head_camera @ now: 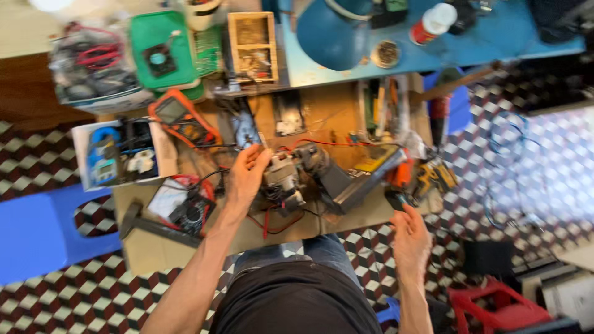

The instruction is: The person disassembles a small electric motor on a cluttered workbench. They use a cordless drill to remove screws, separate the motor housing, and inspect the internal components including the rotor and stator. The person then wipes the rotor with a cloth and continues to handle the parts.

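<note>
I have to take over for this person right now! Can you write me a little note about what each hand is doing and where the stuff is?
Left hand: gripping the small motor assembly in the middle of the wooden bench.
Right hand: open at the bench's right edge, holding nothing, near a small black part.
Nearby: orange multimeter upper left, second meter beside the left wrist, red wires under the motor.
Done or left: blurred; motor looks wired, casing open.

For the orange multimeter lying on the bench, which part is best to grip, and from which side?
Probably the long sides of the orange multimeter, taken from above. It lies flat, face up, tilted diagonally, so both side edges look exposed. Its leads run out at the lower right, so that end seems best avoided.
</note>
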The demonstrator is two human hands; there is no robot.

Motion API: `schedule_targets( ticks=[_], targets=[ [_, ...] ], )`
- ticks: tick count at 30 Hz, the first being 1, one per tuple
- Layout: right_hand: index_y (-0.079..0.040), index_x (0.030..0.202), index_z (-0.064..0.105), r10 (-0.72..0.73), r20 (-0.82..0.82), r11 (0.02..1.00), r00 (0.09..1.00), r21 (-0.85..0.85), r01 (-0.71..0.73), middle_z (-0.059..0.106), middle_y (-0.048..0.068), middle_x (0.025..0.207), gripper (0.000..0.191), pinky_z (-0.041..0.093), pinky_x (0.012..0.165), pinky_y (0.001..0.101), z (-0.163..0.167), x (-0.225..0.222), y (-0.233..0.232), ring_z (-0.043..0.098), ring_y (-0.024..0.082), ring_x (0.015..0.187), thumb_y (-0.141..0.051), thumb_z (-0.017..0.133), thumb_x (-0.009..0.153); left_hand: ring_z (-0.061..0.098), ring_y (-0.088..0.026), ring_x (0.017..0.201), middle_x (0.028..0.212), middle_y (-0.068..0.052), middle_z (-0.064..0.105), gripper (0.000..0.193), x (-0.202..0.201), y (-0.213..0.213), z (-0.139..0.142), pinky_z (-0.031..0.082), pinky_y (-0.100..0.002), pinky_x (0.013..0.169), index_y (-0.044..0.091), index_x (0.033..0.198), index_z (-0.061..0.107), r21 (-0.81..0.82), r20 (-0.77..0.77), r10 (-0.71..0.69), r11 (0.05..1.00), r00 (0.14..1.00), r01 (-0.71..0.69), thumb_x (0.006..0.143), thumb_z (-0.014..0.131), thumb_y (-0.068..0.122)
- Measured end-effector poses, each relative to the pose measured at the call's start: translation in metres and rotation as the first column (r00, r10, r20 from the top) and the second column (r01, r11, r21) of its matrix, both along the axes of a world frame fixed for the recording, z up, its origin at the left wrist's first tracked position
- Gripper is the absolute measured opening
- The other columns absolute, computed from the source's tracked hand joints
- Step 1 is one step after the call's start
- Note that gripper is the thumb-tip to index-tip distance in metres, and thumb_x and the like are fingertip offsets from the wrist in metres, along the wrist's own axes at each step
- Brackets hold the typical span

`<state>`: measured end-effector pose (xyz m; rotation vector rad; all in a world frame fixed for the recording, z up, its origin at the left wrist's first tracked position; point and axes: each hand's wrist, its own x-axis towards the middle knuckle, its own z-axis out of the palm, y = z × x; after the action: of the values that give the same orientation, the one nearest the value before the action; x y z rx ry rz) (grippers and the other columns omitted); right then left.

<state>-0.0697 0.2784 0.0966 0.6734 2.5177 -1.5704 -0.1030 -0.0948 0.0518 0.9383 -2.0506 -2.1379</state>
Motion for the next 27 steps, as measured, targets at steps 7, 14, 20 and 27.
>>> schedule_targets(
  ticks=[7, 14, 20, 27],
  targets=[
    [-0.001, 0.128, 0.067, -0.013, 0.002, 0.920, 1.000, 0.393, 0.011, 0.075, 0.014, 0.108, 0.038, 0.053, 0.084, 0.0346, -0.044, -0.028, 0.060, 0.071, 0.023, 0.099, -0.026, 0.066, 0.099, 0.057, -0.027, 0.131, 0.147, -0.021, 0.053, 0.089, 0.010, 0.013, 0.005, 0.046, -0.037, 0.107, 0.002, 0.151, 0.043, -0.055, 0.071, -0.086, 0.994, 0.994, 0.090, 0.083, 0.077, 0.048],
    [0.000, 0.127, 0.067, -0.054, -0.061, 0.918, 0.997, 0.391, 0.073, 0.073, 0.016, 0.107, 0.038, 0.053, 0.082, 0.0397, -0.112, -0.101, 0.119, 0.069, 0.030, 0.096, -0.026, 0.072, 0.099, 0.057, -0.026, 0.131, 0.147, -0.022, 0.052, 0.092, 0.017, 0.006, -0.007, 0.045, -0.036, 0.108, 0.000, 0.152, 0.040, -0.042, 0.146, 0.012, 0.999, 0.989, -0.006, 0.083, 0.077, 0.047],
    [0.003, 0.122, 0.067, -0.255, 0.447, 0.966, 0.857, 0.079, 0.246, 0.071, 0.015, 0.110, 0.045, 0.047, 0.064, 0.0439, -0.159, -0.157, 0.134, 0.066, 0.027, 0.084, -0.023, 0.083, 0.088, 0.059, -0.017, 0.122, 0.136, -0.015, 0.063, 0.086, 0.010, 0.007, 0.013, 0.043, -0.032, 0.105, 0.001, 0.146, 0.049, 0.033, 0.293, 0.029, 0.999, 0.956, -0.040, 0.082, 0.076, 0.052],
    [-0.003, 0.113, 0.065, -0.310, 0.493, 0.806, 0.813, -0.316, 0.500, 0.073, 0.010, 0.107, 0.030, 0.066, 0.068, 0.0413, -0.183, -0.168, 0.121, 0.076, 0.026, 0.088, -0.004, 0.076, 0.085, 0.064, -0.019, 0.117, 0.125, -0.011, 0.073, 0.076, 0.000, 0.010, 0.035, 0.044, -0.034, 0.102, 0.004, 0.127, 0.071, -0.014, 0.491, -0.009, 1.000, 0.871, 0.018, 0.079, 0.070, 0.064]
  ],
)
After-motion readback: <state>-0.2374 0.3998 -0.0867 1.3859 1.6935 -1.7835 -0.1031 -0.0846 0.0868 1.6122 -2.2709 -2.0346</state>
